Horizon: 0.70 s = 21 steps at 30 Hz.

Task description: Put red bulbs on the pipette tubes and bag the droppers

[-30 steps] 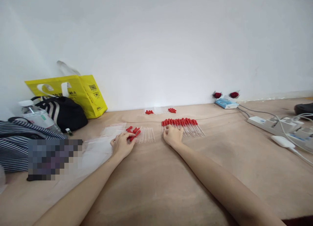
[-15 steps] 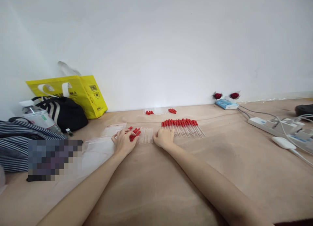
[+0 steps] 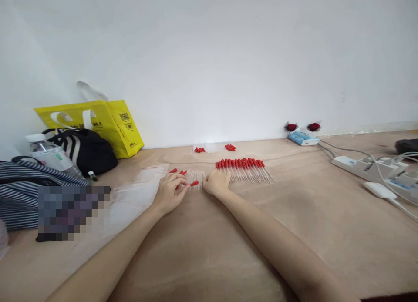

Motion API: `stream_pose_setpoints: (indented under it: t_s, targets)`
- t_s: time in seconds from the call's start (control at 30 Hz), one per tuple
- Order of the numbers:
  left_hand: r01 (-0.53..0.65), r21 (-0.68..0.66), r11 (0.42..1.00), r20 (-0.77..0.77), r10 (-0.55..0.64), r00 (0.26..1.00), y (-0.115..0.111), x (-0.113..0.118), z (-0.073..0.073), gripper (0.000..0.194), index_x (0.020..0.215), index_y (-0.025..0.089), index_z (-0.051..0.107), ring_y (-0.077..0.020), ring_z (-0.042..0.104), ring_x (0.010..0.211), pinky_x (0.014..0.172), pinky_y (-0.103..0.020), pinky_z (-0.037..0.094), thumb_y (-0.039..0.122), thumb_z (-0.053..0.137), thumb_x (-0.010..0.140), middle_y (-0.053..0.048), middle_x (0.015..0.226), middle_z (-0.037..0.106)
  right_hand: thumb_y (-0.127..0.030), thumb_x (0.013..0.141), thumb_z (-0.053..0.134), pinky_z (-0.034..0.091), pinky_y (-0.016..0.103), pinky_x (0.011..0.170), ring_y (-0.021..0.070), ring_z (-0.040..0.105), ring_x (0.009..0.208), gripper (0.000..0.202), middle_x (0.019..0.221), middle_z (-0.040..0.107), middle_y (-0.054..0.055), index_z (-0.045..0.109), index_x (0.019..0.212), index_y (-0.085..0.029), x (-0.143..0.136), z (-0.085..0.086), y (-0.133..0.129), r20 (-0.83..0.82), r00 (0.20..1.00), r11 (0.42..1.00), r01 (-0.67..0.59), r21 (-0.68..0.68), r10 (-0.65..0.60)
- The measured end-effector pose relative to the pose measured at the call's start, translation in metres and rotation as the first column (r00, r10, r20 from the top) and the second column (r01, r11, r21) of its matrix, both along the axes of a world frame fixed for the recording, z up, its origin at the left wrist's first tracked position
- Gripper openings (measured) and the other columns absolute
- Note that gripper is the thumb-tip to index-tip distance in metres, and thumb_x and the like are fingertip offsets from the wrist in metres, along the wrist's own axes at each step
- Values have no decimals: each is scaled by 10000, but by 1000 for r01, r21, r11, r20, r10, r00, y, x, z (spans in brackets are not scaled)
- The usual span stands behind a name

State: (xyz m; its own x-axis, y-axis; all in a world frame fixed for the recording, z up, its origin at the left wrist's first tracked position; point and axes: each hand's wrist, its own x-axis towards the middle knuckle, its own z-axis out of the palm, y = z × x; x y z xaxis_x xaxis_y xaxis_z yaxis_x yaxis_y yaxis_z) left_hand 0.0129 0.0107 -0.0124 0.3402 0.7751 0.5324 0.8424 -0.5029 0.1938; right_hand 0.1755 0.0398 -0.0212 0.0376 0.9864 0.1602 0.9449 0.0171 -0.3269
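"What's with the back bags [image 3: 214,147]?"
"Small red bulbs [image 3: 199,150] lie in or on them; I can't tell."
"Left hand [image 3: 171,192]?"
"Pinching a red bulb [image 3: 194,183] over thin tubes [image 3: 197,176] on the table [image 3: 202,249]."
"Right hand [image 3: 216,182]?"
"Beside the tubes, grip unclear."

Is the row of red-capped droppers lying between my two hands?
No, the row of red-capped droppers lies beyond and to the right of the right hand.
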Motion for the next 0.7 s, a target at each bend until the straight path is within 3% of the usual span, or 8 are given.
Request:
stream_pose_setpoints:
  t_s: [0.07, 0.13, 0.23, 0.4, 0.5, 0.6, 0.7]
  targets:
    - [195, -119, 974, -49, -202, 978, -7, -1, 4, 137, 723, 198, 597, -187, 532, 866, 805, -318, 391, 271, 492, 770, -34, 852, 616, -286, 740, 462, 250, 424, 831, 237, 594, 806, 251, 845, 661, 134, 657, 798, -137, 1, 0, 0, 13, 1000, 1000, -9, 1, 9]
    - [271, -229, 935, -70, -294, 953, -14, 0, 8, 124, 694, 198, 583, -176, 537, 811, 758, -299, 410, 260, 497, 758, -28, 810, 609, -277, 739, 465, 244, 427, 834, 243, 591, 811, 250, 854, 659, 141, 656, 811, -131, 2, 0, 0, 32, 999, 1000, -24, 7, 24]
    - [276, -291, 916, -69, -308, 949, -21, 5, 9, 90, 708, 191, 566, -175, 540, 764, 709, -290, 421, 268, 524, 729, -24, 774, 594, -244, 749, 456, 238, 428, 833, 248, 578, 833, 241, 888, 650, 155, 653, 818, -123, 3, 0, -4, 65, 997, 998, -53, 21, 52]
    - [288, -333, 898, -9, -308, 951, -26, 15, 3, 272, 1009, 198, 557, -174, 544, 788, 713, -288, 433, 318, 513, 769, -42, 881, 597, -200, 778, 423, 246, 427, 812, 280, 512, 936, 243, 956, 619, 180, 618, 883, -101, 18, -1, -18, 116, 988, 992, -105, 65, 97]
    - [320, -378, 869, -21, -353, 935, -26, 18, 0, 273, 1056, 228, 572, -171, 540, 800, 733, -291, 422, 268, 442, 820, -45, 893, 589, -202, 814, 389, 247, 420, 818, 269, 481, 961, 241, 994, 597, 175, 571, 933, -98, 44, -7, -29, 126, 979, 969, -179, 169, 159]
    - [354, -364, 861, 2, -380, 925, -26, 23, -1, 264, 1000, 233, 601, -169, 533, 818, 738, -287, 414, 226, 387, 845, -46, 870, 570, -189, 842, 354, 268, 384, 819, 216, 505, 891, 200, 908, 614, 113, 540, 881, -128, 80, -18, -39, 36, 964, 926, -264, 269, 264]
    - [366, -356, 860, 173, -325, 930, -27, 32, -3, 207, 956, 207, 558, -153, 546, 784, 718, -280, 436, 224, 385, 844, -35, 853, 568, -182, 853, 339, 325, 314, 768, 163, 529, 792, 192, 854, 613, 69, 522, 892, -142, 113, -29, -46, -89, 923, 888, -330, 320, 375]
